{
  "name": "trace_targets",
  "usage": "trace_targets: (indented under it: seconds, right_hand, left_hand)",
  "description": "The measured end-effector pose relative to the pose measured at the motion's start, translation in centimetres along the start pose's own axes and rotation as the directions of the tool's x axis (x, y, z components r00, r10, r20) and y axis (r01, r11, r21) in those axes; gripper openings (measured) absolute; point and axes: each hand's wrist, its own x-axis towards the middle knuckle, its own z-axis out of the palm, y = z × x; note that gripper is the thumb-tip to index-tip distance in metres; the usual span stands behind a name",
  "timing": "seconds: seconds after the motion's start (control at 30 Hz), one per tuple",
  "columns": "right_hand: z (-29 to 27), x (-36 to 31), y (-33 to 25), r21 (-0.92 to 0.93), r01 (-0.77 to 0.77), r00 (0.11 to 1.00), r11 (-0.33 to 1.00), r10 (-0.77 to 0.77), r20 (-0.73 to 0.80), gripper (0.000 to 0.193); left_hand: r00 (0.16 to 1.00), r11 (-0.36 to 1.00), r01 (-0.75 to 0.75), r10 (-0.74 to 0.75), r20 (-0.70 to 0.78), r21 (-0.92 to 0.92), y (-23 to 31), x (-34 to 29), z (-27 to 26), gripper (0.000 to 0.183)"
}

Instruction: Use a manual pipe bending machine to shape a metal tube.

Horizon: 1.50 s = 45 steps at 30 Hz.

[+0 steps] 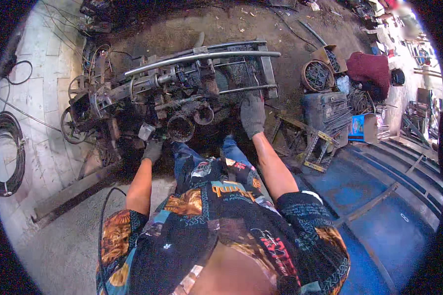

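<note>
A dark, greasy machine [182, 78] with long shiny rails, shafts and handwheels stands before me. My left hand [153, 149], in a grey glove, is at its near left side, just below a small pale, cup-like piece [146, 131]. Its fingers look closed, but what they hold is hidden. Right of it are two round, open-ended metal parts [181, 129] on the machine's near side. My right hand [252, 115], also gloved, lies against the near right end of the frame, close to the near rail [246, 89]. Its fingers look fairly straight, with the tips blending into dark metal.
To the right stand a basket of metal pieces [317, 75], a cardboard box [332, 58], a grey case [325, 109], a perforated angle-iron frame [321, 150] and blue metal panels [379, 196]. A coiled black hose [18, 157] is on the left. A metal beam [74, 191] lies at lower left.
</note>
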Motion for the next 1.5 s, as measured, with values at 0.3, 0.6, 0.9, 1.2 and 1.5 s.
trace_targets:
  seconds: [0.3, 0.6, 0.9, 1.2, 1.5]
  right_hand:
    - [7.9, 0.2, 8.4, -0.372, 0.032, 0.999, 0.928, -0.032, 0.006, 0.026]
    - [7.8, -0.6, 8.2, -0.278, 0.022, 0.981, 0.96, 0.033, 0.19, 0.046]
    - [7.2, -9.7, 7.7, 0.295, -0.326, 0.945, 0.898, 0.306, 0.115, 0.021]
    - [5.4, -20.2, -3.2, 0.7, -0.481, 0.84, 0.527, 0.504, 0.198, 0.019]
    - [7.9, -19.6, -27.2, 0.423, -0.123, 0.955, 0.898, -0.008, 0.295, 0.024]
  left_hand:
    - [0.992, 0.762, 0.124, -0.092, 0.084, -0.635, 4.6, -9.0, -10.7, 0.041]
    - [0.941, 0.978, -0.138, 0.081, -0.328, -0.155, -2.1, -11.6, -9.2, 0.032]
    - [0.85, 0.313, -0.027, -0.492, -0.186, -0.949, -12.4, -13.4, -17.5, 0.039]
    - [0.561, 0.727, -0.059, -0.543, -0.625, -0.684, -29.1, -17.3, -23.6, 0.041]
    - [0.367, 0.777, -0.064, -0.565, -0.739, -0.626, -38.8, -9.3, -24.8, 0.065]
